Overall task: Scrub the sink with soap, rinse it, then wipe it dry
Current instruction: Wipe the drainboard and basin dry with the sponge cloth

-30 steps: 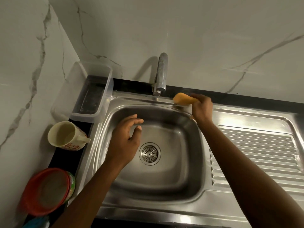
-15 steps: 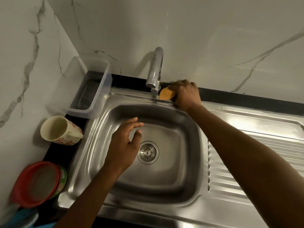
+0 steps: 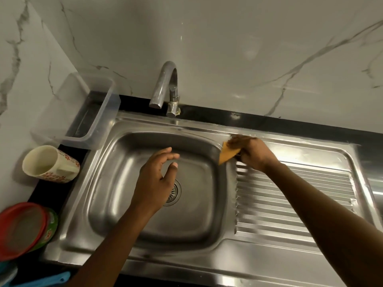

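Only the head view here, so here goes.

Big change: the sponge [image 3: 226, 155] has travelled. A second ago it was on the back rim just right of the tap [image 3: 165, 85], half a second ago it was tucked against the tap base, and now it's slid off right to the upper right corner of the basin, right where the ribbed drainboard [image 3: 290, 204] starts. The right grip [image 3: 251, 154] is curled round it, fingers over the top, pressing it onto the rim there. The left grip [image 3: 155, 179] hasn't really gone anywhere: it's hovering over the middle of the basin, fingers loose and spread, holding nothing, partly covering the drain [image 3: 175, 193].

What I take from that: the back-and-forth scrub pass is working along the back edge of the sink [image 3: 259, 251]. We're well inside the scrub step, since no water is coming from the tap and there's no cloth out. I can't honestly make out suds.

Direction-wise, the sink's long axis runs left to right across the frame, basin centre-left, drainboard right. The sponge shows as an orange wedge poking out from under the fingers, and its narrow end points down-left toward the basin wall. I'd guess its long axis is that same diagonal, but most of it is hidden under the hand.

The mug [image 3: 49, 164] sits on the dark surface [image 3: 51, 195] at left.
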Tool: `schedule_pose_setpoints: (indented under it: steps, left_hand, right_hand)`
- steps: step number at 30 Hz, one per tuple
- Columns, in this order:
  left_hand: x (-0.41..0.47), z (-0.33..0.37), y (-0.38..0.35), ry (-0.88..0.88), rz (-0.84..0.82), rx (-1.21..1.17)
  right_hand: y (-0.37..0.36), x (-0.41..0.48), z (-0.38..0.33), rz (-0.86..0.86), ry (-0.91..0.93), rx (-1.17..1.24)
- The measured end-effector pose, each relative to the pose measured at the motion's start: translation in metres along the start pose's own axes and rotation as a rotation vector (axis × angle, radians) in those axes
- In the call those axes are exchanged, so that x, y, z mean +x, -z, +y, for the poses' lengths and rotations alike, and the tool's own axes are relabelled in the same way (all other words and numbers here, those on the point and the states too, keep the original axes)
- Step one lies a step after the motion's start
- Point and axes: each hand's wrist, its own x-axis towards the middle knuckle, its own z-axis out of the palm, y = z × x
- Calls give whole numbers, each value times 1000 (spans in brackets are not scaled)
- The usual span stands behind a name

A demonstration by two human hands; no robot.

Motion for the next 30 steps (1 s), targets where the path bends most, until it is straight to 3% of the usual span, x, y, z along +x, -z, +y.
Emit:
schedule_pose_setpoints:
  steps: [5,8,10,12,15,21,30]
  left_hand:
    - [-9,3,-7,-9,-6,-6]
    - [-12,3,-9,-1,-32,-12]
    - [-11,1,-11,-4,-60,-24]
    - [-8,-1,-12,-3,-87,-31]
    - [-5,-3,-13,-27,-138,-25]
    - [1,-3,-16,-64,-216,-22]
    - [6,7,-52,-83,-276,20]
  right_hand:
    - [7,12,-41,290,-133,205]
    - [-10,29,-70,376,-36,48]
    - [-24,36,-79,274,36,-213]
    - [-36,33,-80,50,70,-447]
    - [-50,19,-77,-135,-40,-476]
    - [-65,23,-84,-89,-82,-379]
    - [-56,5,-27,-56,-141,-365]
